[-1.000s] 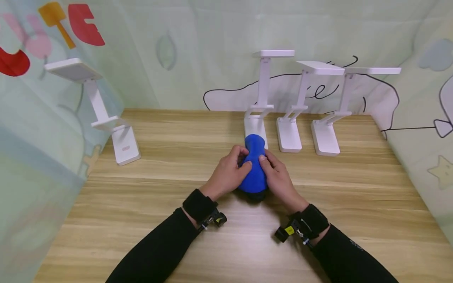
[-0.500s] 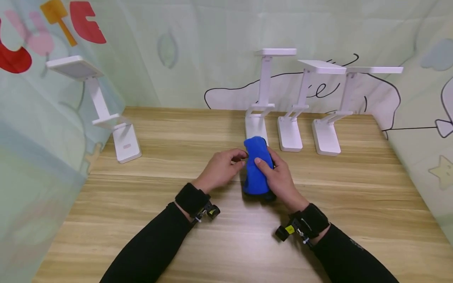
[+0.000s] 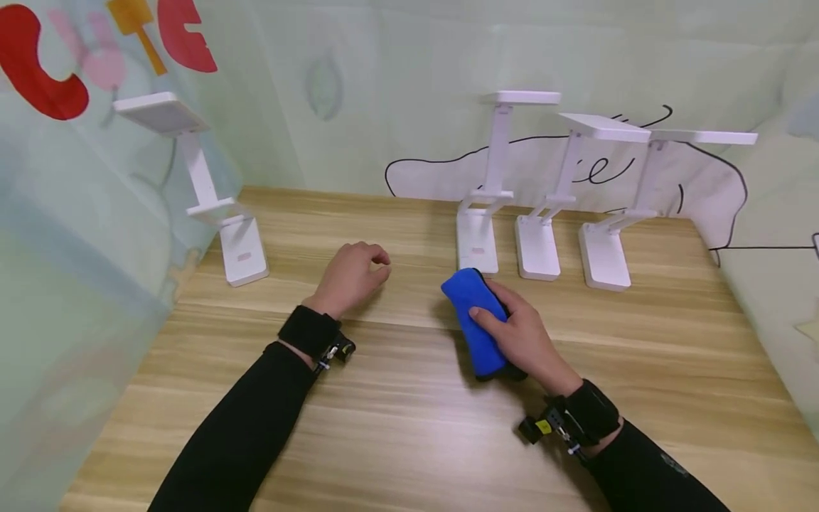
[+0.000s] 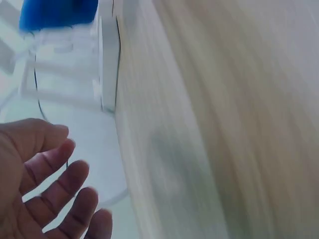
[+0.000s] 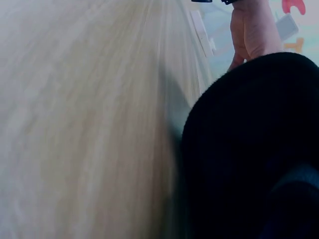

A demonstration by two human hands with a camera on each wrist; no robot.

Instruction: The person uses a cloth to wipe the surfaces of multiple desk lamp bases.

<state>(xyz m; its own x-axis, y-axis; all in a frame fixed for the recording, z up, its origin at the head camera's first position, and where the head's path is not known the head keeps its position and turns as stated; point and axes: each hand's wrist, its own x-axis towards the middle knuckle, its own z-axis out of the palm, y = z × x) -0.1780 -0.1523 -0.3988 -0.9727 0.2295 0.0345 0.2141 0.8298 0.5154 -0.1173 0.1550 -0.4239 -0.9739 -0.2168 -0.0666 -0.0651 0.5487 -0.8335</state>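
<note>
My right hand (image 3: 527, 341) grips a soft blue fabric piece with a black edge and underside (image 3: 475, 320); its exact kind is unclear. The thumb lies across the blue face, while the other fingers are mostly hidden on the far side. In the right wrist view the dark underside (image 5: 249, 144) fills much of the picture. Away to the left, my left hand (image 3: 348, 277) hovers over the table with relaxed, slightly bent fingers and holds nothing. Those bent fingers also show in the left wrist view, with the blue piece (image 4: 59, 12) at the top.
Several white desk lamps stand on the wooden table (image 3: 397, 427). One lamp (image 3: 243, 256) is at the left; three more, a nearer lamp (image 3: 476, 245), a middle lamp (image 3: 537, 249) and a right lamp (image 3: 604, 259), line the back right. A printed cloth backdrop (image 3: 307, 107) hangs behind.
My left hand has let go of the blue fabric piece and moved left. My right hand keeps its grip, and the piece has shifted slightly nearer and tilted. The view has turned a little.
</note>
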